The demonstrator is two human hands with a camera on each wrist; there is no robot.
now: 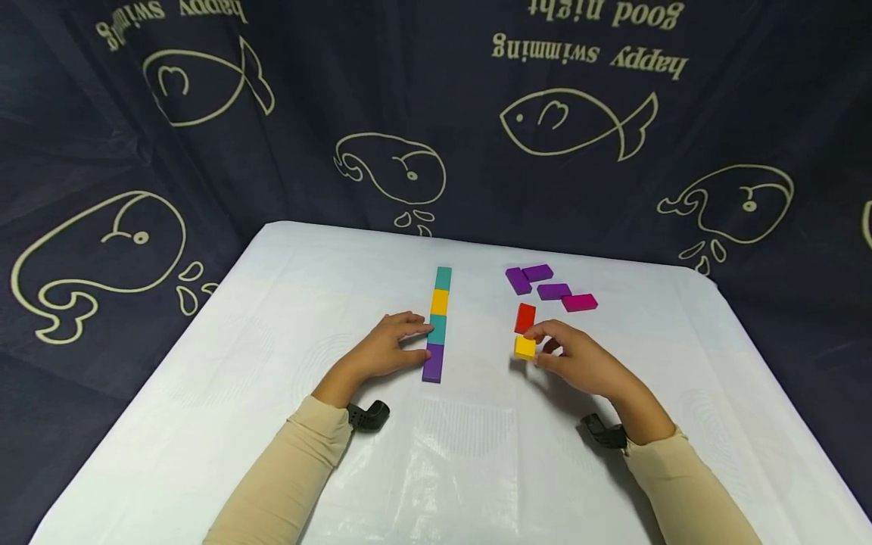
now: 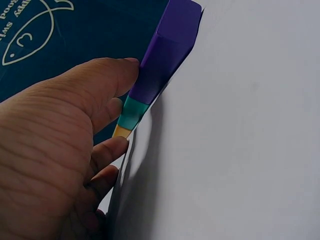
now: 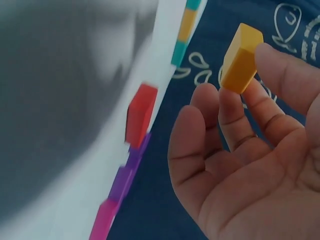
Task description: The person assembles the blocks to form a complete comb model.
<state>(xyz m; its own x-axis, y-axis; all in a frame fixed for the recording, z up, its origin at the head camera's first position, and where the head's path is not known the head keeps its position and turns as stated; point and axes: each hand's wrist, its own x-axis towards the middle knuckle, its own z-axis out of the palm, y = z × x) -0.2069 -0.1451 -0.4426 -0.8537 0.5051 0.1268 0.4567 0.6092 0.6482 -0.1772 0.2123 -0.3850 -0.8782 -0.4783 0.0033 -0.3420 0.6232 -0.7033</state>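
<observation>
A straight row of blocks runs away from me on the table: a purple block [image 1: 432,364] nearest, then a teal block [image 1: 437,330], a yellow one [image 1: 440,303] and another teal one [image 1: 443,278]. My left hand [image 1: 390,347] rests along the row's left side, its thumb on the purple block and its fingertips at the nearer teal one. Between thumb and fingers, my right hand [image 1: 575,359] pinches a separate yellow block [image 3: 242,59], held above the table as the right wrist view shows. A red block [image 1: 525,318] lies just beyond it.
Farther back on the right lie several purple blocks [image 1: 554,291] and a magenta block [image 1: 580,303]. The white table [image 1: 470,469] meets a dark curtain [image 1: 341,68] with fish and whale drawings at its far edge. A black strap mount sits on each wrist.
</observation>
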